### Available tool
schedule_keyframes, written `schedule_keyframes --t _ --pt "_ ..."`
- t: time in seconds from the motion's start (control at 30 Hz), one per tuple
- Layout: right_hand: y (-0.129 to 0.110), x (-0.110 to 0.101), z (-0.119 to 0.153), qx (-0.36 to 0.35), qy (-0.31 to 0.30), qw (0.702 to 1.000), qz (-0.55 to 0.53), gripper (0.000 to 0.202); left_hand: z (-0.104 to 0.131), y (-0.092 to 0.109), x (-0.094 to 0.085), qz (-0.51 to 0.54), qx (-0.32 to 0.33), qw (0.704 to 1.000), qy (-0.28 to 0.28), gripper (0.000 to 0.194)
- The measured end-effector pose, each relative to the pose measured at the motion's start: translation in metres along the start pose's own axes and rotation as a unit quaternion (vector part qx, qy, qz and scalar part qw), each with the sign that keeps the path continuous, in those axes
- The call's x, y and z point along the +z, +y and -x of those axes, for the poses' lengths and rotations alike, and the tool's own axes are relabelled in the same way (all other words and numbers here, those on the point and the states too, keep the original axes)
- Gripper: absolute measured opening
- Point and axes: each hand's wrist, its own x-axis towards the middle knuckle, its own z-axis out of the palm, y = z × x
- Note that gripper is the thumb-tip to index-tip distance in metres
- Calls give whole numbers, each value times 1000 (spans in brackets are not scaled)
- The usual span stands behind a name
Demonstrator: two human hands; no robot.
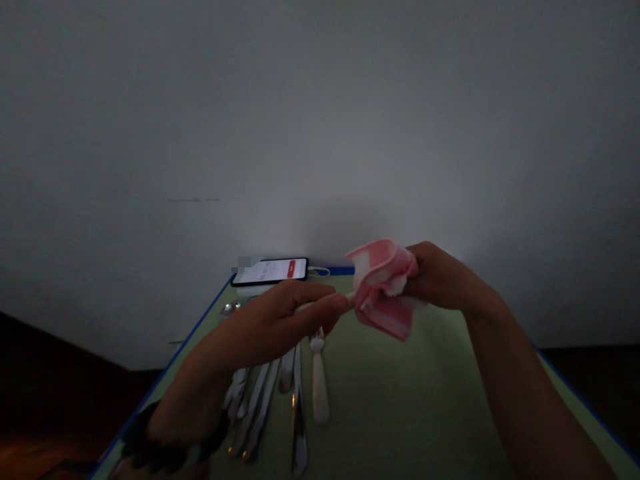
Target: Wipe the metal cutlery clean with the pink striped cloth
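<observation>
My left hand (300, 310) is closed on a pale, thin handle (350, 300), whose far end is hidden in a pink and white cloth (383, 287). The cloth is crumpled and bunched around that end, above the table. My right hand (433, 277) grips the cloth from its right side, the fingers mostly behind it. Below my left hand, a fork with a pale handle (320, 390) lies on the table. Several metal utensils (260, 407) lie side by side to its left, partly covered by my left hand and wrist.
A phone (270, 270) with a lit screen and a white cable (320, 271) lies at the table's back edge, against a grey wall (320, 133). The green table (400, 400) has a blue edge. Spoon heads (227, 309) show at the left.
</observation>
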Motion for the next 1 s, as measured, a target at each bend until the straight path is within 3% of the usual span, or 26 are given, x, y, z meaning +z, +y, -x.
schedule_keyframes --t 0.17,0.37,0.47,0.57,0.67,0.73,0.87,1.0 --pt "15 15 -10 -17 182 978 -98 20 -2 -9 0 17 -4 1000 -5 39" --pt "27 42 -32 4 292 918 -267 30 -11 -5 13 -74 -20 996 37 47" --pt "30 60 -40 16 307 889 -341 34 -16 -9 27 -134 -8 991 -3 52" --pt "42 82 -46 65 298 866 -396 35 -20 -27 34 -165 -8 985 -41 54" --pt "66 100 -53 114 302 837 -443 37 -21 -51 29 -185 -88 973 -108 55" --pt "86 106 -56 118 323 821 -455 36 -20 -63 20 -211 -109 967 -92 51" --pt "122 106 -56 138 320 818 -458 35 -21 -73 8 -227 -89 966 -80 38" --pt "141 106 -51 138 285 831 -458 38 -24 -80 12 -233 -87 964 -90 28"
